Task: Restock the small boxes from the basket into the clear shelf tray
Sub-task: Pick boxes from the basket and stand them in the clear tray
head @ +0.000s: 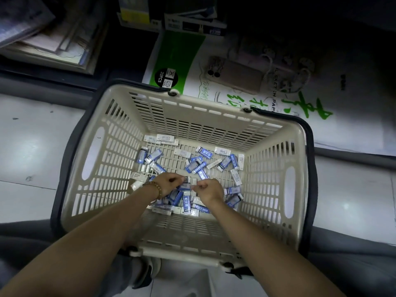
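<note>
Both hands reaching into a cream plastic basket [225,123] that holds small boxes [198,166].
The blue-and-white small boxes lie loose across the basket floor, thickest toward its near side. The left hand [169,183], with a bead bracelet [155,188] at the wrist, pinches one box between thumb and curled fingers. The right hand [211,190], just beside it, pinches another above the pile with its fingers curled. Beyond the basket a phone [235,76] rests on a green-and-white paper pack [184,52].

Matt cream plastic basket [235,123] holds glossy-wrapped small boxes [203,154]; smooth floor tiles [32,146] shine.
</note>
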The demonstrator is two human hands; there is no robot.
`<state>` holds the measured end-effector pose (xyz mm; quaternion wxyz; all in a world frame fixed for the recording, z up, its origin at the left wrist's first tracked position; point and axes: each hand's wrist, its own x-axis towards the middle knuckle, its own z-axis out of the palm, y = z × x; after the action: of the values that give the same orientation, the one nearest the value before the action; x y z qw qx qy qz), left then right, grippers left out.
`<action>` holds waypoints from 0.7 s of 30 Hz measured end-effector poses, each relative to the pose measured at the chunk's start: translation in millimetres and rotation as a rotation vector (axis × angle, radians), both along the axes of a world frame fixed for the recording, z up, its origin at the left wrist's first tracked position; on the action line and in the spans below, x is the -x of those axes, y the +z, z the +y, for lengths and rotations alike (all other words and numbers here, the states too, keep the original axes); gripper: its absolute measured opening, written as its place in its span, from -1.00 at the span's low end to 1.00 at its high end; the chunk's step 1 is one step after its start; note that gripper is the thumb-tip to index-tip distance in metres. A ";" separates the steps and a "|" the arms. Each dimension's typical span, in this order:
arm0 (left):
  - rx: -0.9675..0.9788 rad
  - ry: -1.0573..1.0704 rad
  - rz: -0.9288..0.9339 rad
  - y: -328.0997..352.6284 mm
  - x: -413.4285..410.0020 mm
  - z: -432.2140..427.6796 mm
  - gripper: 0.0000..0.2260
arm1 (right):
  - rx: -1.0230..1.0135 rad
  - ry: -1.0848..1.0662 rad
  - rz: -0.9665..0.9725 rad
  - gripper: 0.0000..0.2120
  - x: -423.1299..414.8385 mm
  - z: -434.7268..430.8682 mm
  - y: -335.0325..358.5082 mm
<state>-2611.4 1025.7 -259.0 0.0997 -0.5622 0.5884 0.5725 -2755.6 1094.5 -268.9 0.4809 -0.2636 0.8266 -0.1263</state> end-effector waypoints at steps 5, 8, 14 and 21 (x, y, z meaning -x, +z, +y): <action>-0.015 0.099 0.109 -0.1 10.8 3.4 -0.77 | 0.131 -0.099 -0.203 -0.72 13.9 -9.2 10.0; 0.038 0.185 0.193 2.2 16.8 -0.4 -0.78 | 0.181 -0.054 -0.330 -0.75 25.3 -19.8 19.0; -0.061 0.424 0.278 3.8 10.6 -10.0 -0.84 | 0.211 -0.025 -0.058 -0.60 71.5 -32.2 4.3; 0.059 0.516 0.184 2.9 -2.6 -22.2 -0.74 | 0.218 0.197 0.172 -0.86 76.3 -42.3 -0.2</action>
<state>-2608.8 1003.5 -256.1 -0.1200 -0.6417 0.4486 0.6103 -2831.9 1052.2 -269.2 0.3869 -0.4037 0.8164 -0.1443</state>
